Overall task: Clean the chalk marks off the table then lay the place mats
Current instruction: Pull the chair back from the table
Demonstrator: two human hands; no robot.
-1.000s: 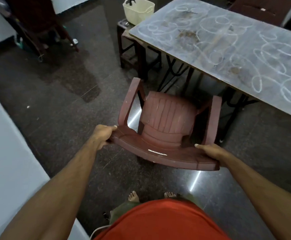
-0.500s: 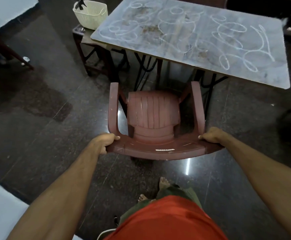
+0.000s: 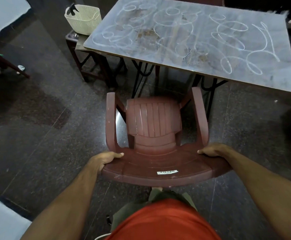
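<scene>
Chair [image 3: 154, 122] before table [image 3: 200, 40] edge

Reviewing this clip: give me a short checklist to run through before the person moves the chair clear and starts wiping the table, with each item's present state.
1. Left hand grips the chair backrest: ok.
2. Right hand grips the backrest's other end: ok.
3. Chair clear of the table edge: ok, its armrest tips stop just short of it.
4. Chalk marks gone: not ok, loops cover the top.
5. Cleaning cloth at hand: cannot tell, none in view.
6. Place mats ready: cannot tell; basket contents unclear.
</scene>
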